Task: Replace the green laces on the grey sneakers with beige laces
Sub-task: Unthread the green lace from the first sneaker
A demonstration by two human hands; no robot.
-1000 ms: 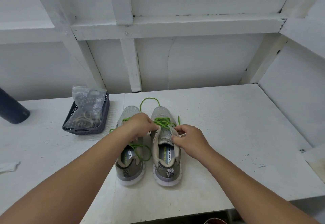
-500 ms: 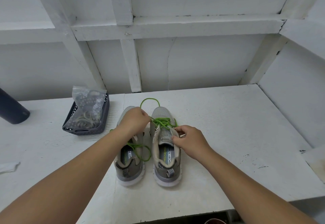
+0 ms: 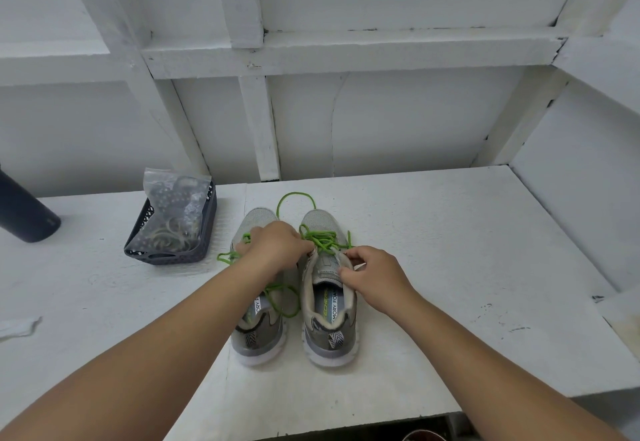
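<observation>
Head camera: two grey sneakers, the left sneaker (image 3: 258,329) and the right sneaker (image 3: 329,319), stand side by side on a white worktop (image 3: 450,267). The left hand (image 3: 277,248) pinches the green lace (image 3: 323,239) at the right sneaker's eyelets. The right hand (image 3: 375,276) grips that sneaker's collar. A dark basket (image 3: 173,253) holding a plastic bag (image 3: 175,194) sits to the left.

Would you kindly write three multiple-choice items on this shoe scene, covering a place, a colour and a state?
1. Where is the basket?
A. left of the sneakers
B. right of them
C. on the shelf above

2. What colour are the laces in the sneakers?
A. beige
B. green
C. black

3. What is the right hand doing?
A. lying flat on the table
B. holding the basket
C. gripping the right sneaker

Answers: 1 A, it sits on the table left of the left sneaker. 2 B, bright green cord shows on both. 3 C, its fingers curl on the tongue edge.
</observation>
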